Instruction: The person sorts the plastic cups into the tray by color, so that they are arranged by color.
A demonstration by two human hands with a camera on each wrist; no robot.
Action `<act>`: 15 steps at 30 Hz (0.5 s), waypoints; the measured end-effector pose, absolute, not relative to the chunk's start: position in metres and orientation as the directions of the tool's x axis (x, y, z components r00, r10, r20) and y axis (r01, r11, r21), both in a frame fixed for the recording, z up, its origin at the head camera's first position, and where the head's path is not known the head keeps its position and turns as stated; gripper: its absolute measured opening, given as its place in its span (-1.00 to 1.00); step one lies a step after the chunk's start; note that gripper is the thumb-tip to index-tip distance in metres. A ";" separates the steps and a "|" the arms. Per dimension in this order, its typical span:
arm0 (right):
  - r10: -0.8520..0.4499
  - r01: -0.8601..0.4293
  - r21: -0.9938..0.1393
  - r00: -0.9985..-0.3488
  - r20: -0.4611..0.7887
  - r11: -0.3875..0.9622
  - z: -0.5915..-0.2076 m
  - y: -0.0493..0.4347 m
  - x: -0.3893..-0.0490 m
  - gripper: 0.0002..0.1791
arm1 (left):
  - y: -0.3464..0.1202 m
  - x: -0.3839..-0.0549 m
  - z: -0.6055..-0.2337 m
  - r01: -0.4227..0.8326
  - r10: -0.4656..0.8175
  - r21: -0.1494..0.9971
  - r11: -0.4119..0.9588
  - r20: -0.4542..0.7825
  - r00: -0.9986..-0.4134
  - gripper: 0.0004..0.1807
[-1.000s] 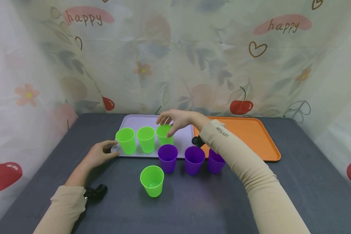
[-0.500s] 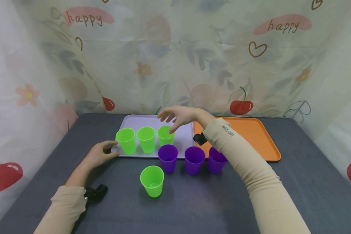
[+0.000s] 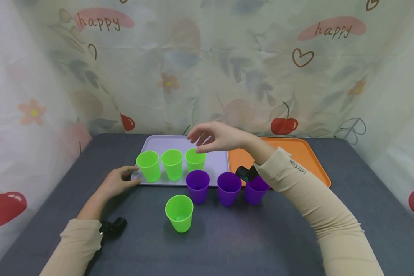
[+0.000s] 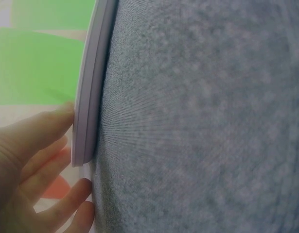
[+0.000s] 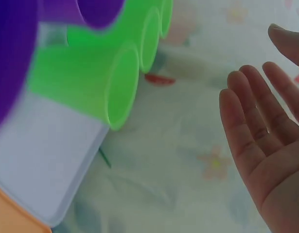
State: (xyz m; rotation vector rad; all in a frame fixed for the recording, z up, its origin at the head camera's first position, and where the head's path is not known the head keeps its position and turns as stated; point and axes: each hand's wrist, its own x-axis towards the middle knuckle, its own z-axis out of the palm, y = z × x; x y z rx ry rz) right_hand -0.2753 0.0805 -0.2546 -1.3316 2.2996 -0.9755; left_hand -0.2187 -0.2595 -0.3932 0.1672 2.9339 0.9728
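My left hand [image 3: 119,182] holds the front left corner of the lavender tray [image 3: 215,163], with the thumb [image 4: 59,119] on its rim and the fingers around the corner. Three green cups stand in a row on that tray: a left cup [image 3: 149,166], a middle cup [image 3: 172,165] and a right cup [image 3: 195,163]. Over the right one hovers my right hand [image 3: 224,137], fingers loosely bent and holding nothing. The right wrist view shows the palm [image 5: 280,165] apart from the green cups [image 5: 81,80]. A fourth green cup [image 3: 180,214] stands upright on the table, nearer me.
Purple cups stand in a row before the trays: one at left [image 3: 197,188], one in the middle [image 3: 229,189], one at right [image 3: 255,191] beneath my right wrist. An orange tray [image 3: 293,153] adjoins the lavender one. Behind the dark table [image 3: 227,245] hangs a patterned curtain [image 3: 210,57].
My right hand has let go of the right green cup on the lavender tray, rising and shifting slightly right. The left hand and the cups have stayed in place.
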 end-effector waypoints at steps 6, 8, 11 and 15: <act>-0.868 -0.646 -0.709 -0.487 0.097 0.283 -0.269 0.080 -0.242 -0.56 | -0.260 -0.219 -0.394 0.075 0.110 0.602 0.795 -0.022 -0.994 -0.43; -0.872 -0.639 -0.724 -0.477 0.108 0.260 -0.275 0.080 -0.232 -0.55 | -0.260 -0.220 -0.394 0.071 0.108 0.603 0.794 -0.024 -0.994 -0.43; -0.877 -0.636 -0.739 -0.461 0.133 0.222 -0.285 0.079 -0.217 -0.51 | -0.261 -0.220 -0.395 0.069 0.105 0.604 0.794 -0.024 -0.994 -0.42; -0.876 -0.634 -0.751 -0.452 0.168 0.183 -0.300 0.078 -0.200 -0.46 | -0.262 -0.221 -0.396 0.070 0.103 0.604 0.794 -0.020 -0.995 -0.42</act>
